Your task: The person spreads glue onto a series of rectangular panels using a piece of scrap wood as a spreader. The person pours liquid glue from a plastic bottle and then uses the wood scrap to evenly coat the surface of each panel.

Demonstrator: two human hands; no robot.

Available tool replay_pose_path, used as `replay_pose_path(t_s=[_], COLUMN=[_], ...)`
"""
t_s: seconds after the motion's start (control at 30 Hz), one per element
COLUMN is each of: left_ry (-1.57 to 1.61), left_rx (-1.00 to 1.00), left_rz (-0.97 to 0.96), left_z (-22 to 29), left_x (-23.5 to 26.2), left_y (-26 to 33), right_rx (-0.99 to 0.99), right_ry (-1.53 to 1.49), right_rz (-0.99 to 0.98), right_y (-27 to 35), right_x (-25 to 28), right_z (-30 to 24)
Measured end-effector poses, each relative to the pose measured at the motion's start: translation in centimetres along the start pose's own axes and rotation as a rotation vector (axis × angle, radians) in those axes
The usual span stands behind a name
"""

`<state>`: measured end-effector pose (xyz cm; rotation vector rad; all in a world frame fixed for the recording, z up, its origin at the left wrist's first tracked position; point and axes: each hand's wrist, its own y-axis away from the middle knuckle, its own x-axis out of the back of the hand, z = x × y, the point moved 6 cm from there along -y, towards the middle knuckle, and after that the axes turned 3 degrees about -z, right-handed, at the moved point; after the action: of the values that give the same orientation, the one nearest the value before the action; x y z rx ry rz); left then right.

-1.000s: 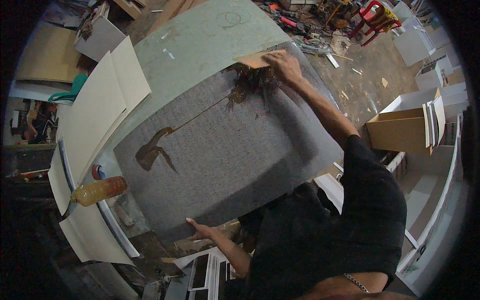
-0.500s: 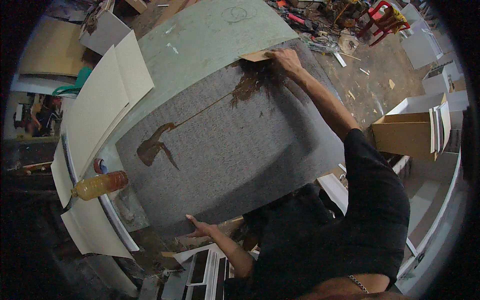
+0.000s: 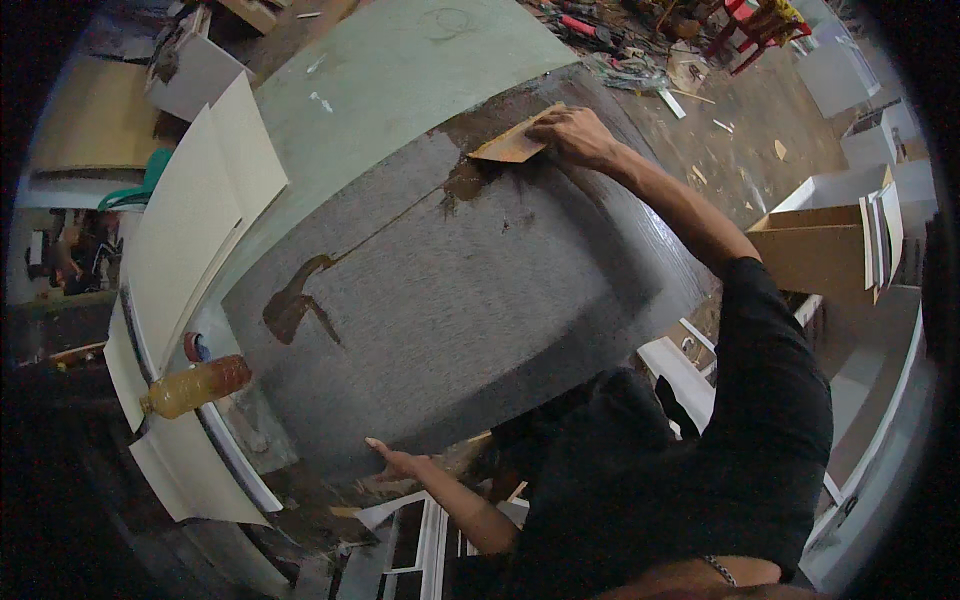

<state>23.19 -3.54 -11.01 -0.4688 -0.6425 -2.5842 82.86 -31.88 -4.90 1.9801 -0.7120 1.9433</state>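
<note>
A large dark grey sheet (image 3: 440,270) lies over a pale green board (image 3: 400,70). My right hand (image 3: 575,137) is closed on a flat tan spreader (image 3: 510,143), its edge against the sheet's far part. Brown, wet-looking glue (image 3: 467,182) is smeared around the spreader. From there a thin brown line runs to a thicker puddle (image 3: 290,308) on the left of the sheet. At the near edge, my left hand (image 3: 397,462) grips the sheet with its thumb on top; the other fingers are partly hidden.
A plastic bottle (image 3: 200,386) of yellow-brown liquid lies at the left beside a small tape roll (image 3: 196,347). Cream panels (image 3: 205,210) lean along that side. On the right stands an open box-like cabinet (image 3: 815,250); a red chair (image 3: 745,35) and scattered tools are beyond.
My right hand has brought the spreader nearer and turned it across the sheet, smearing the brown glue toward the far edge. My left hand stays at the near edge.
</note>
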Motion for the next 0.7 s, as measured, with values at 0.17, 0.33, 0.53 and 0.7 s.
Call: replay_pose_path(t_s=[0.17, 0.33, 0.53, 0.7], left_ry=[-0.019, 0.089, 0.161, 0.181], left_rx=[-0.016, 0.108, -0.056, -0.096], left_rz=[0.046, -0.130, -0.073, -0.158], left_z=[-0.4, -1.2, -1.3, 0.0], left_x=[0.1, -0.5, 0.0, -0.1], left_y=[-0.6, -1.0, -1.9, 0.4], right_rx=[0.014, 0.003, -0.024, -0.102], right_ry=[-0.073, -0.134, -0.191, -0.199], right_rz=[0.003, -0.002, -0.044, -0.072], right_y=[4.6, 10.3, 17.7, 23.5], right_x=[0.6, 2.5, 2.7, 4.6], right_z=[-0.9, -2.1, -4.0, -6.6])
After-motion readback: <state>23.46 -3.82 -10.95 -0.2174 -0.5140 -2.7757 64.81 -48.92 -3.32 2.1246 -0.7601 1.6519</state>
